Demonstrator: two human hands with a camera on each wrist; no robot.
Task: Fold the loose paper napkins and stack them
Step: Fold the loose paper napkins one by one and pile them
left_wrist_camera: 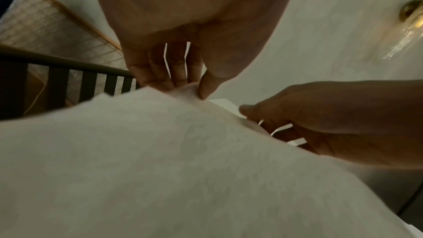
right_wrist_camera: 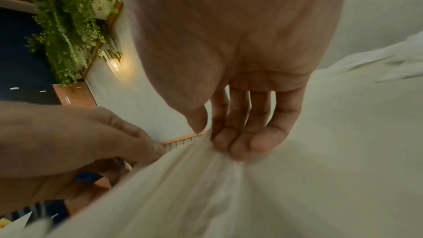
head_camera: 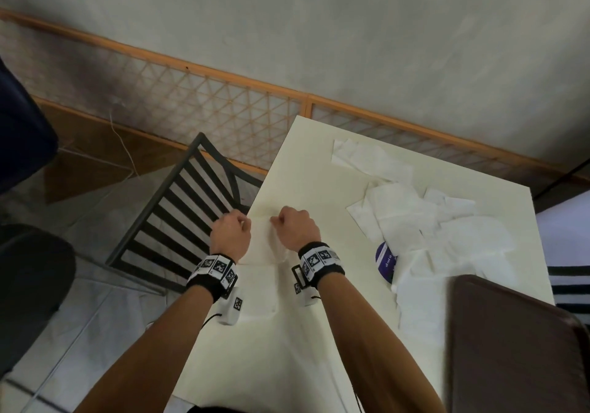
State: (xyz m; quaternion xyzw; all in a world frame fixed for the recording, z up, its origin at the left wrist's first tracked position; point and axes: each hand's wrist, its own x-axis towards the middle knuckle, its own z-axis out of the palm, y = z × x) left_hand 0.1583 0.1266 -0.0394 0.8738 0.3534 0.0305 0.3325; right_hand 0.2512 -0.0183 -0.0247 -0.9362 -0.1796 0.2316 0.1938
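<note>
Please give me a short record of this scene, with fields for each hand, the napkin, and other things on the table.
left hand: pinches the napkin's far edge
right hand: pinches the same edge
napkin: white, lifted off the table at the far edge
loose napkins: unfolded pile, to the right
purple-labelled item: partly under the pile
folded stack: none visible

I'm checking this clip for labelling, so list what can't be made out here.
- Purple item, head view: mostly buried under the loose napkins; its print is too small to read.
- Held napkin, head view: near edge hidden behind both wrists, fold state unclear.
- Right hand, right wrist view: fingertips sunk in bunched, blurred paper.
- Left hand, left wrist view: fingertips behind the napkin's edge.
</note>
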